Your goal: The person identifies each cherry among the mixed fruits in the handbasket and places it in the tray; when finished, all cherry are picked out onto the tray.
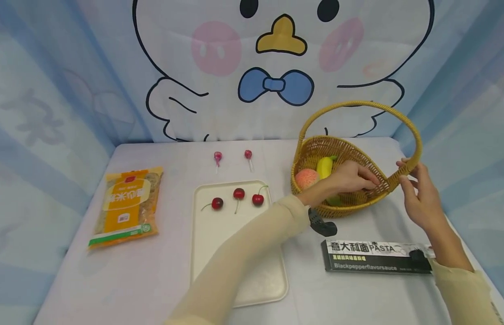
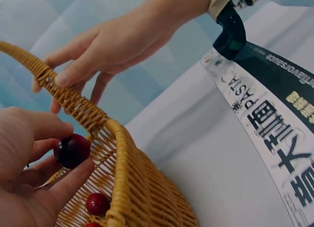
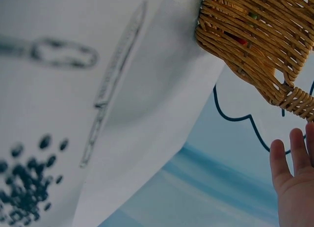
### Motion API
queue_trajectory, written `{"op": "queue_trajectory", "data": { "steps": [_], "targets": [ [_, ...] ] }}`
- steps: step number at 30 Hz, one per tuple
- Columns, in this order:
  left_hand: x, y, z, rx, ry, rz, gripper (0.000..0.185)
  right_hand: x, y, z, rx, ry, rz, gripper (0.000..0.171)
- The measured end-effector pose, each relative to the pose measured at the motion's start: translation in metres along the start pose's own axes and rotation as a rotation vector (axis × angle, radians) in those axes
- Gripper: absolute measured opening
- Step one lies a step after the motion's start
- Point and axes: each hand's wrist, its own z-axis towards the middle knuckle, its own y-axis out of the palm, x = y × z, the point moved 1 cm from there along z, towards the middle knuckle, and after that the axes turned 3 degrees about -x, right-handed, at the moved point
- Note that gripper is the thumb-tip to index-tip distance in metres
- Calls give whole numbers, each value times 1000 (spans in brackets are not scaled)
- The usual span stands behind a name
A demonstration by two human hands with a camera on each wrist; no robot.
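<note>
Pinching a cherry [image 2: 72, 151] over the basket [image 1: 330, 146] with the left hand [image 1: 351, 175], while the right hand [image 1: 424, 196] grips the handle [image 1: 359, 103], likely to steady it, though its finger wrap is partly hidden.

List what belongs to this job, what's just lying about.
In use:
Dark red round cherry, in left hand
Tan wicker basket, right hand at handle
Probably cream rectangular tray, its red cherries

Apparently idle:
Orange plastic food bag
Two pink round lollipops
Black-and-white pasta box

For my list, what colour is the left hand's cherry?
Dark red cherry, seen best in left wrist view.
</note>
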Motion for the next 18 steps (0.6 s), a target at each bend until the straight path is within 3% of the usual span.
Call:
{"op": "queue_trajectory", "data": {
  "steps": [6, 18],
  "targets": [
    [-2, -8, -10, -25, 116, 151, 19, -1, 0, -1, -10, 27, -9, 49],
    [-3, -18, -31, -20, 181, 258, 22, -2, 1, -1, -5, 53, -29, 50]
  ]
}}
